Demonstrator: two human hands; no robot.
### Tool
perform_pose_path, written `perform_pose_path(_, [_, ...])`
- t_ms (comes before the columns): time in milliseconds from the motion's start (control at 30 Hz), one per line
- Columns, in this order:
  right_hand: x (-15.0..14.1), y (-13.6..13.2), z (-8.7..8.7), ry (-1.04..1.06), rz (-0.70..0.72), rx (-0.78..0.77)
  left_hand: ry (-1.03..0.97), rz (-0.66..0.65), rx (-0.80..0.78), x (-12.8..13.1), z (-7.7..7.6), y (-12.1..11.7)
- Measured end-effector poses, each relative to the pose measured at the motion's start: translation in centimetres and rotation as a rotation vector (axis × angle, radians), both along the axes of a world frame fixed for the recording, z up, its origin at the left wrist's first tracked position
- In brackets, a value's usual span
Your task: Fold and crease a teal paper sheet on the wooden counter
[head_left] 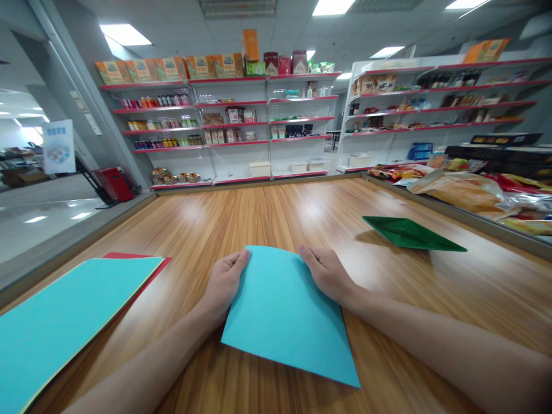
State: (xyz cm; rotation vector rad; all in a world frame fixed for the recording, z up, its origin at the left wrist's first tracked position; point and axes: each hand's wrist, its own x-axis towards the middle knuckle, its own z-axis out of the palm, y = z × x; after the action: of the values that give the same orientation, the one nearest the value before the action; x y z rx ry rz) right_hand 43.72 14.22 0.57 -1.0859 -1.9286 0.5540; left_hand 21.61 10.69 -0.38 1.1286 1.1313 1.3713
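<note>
A light blue sheet of paper (287, 313) is held up over the wooden table, bowed slightly between my two hands. My left hand (227, 280) pinches its far left corner, thumb on top and fingers curled below. At the far right corner my right hand (326, 271) grips it the same way, with the fingers partly hidden under the sheet. The near edge hangs free and slants down to the right. To the left lies a stack of coloured paper (81, 305), light blue on top with yellow and red edges showing. A folded green paper piece (407, 233) rests on the right.
The wooden table (207, 221) has a raised rim. Snack packets (466, 192) and dark boxes (500, 158) lie beyond its right edge. Shelves of goods (235, 121) line the back. A red-and-black object (114, 184) and a sign (59, 146) stand at the left.
</note>
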Motion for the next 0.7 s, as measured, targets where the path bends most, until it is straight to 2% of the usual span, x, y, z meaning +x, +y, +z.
perform_pose_path(133, [0.0, 0.4, -0.3, 0.097, -0.11, -0.042, 0.069, 0.234, 0.09, -0.8, -0.4, 0.6])
perform_pose_path(233, [-0.1, 1.3, -0.8, 0.316, -0.156, -0.212, 0.083, 0.368, 0.158, -1.2, -0.7, 1.0])
perform_pose_path(333, [0.0, 1.9, -1.1, 0.428, -0.036, -0.403, 0.08, 0.476, 0.186, -1.3, -0.8, 1.2])
perform_pose_path(400, [0.1, 1.6, -1.0, 0.424, 0.014, -0.46, 0.069, 0.489, 0.165, -1.2, -0.7, 1.1])
perform_pose_path(467, [0.0, 0.8, -0.7, 0.434, 0.005, -0.488, 0.026, 0.429, 0.118, -0.7, -0.3, 0.6])
perform_pose_path(533, [-0.5, -0.4, -0.2, 0.46, 0.035, -0.528, -0.032, 0.3, 0.043, 0.3, 0.3, -0.2])
perform_pose_path(633, [-1.6, -2.3, 0.2, 0.464, 0.232, -0.671, -0.11, 0.004, -0.07, 2.1, 1.3, -1.8])
perform_pose_path(700, [-2.2, -3.2, 0.3, 0.444, 0.359, -0.705, -0.129, -0.168, -0.111, 3.2, 1.9, -2.8])
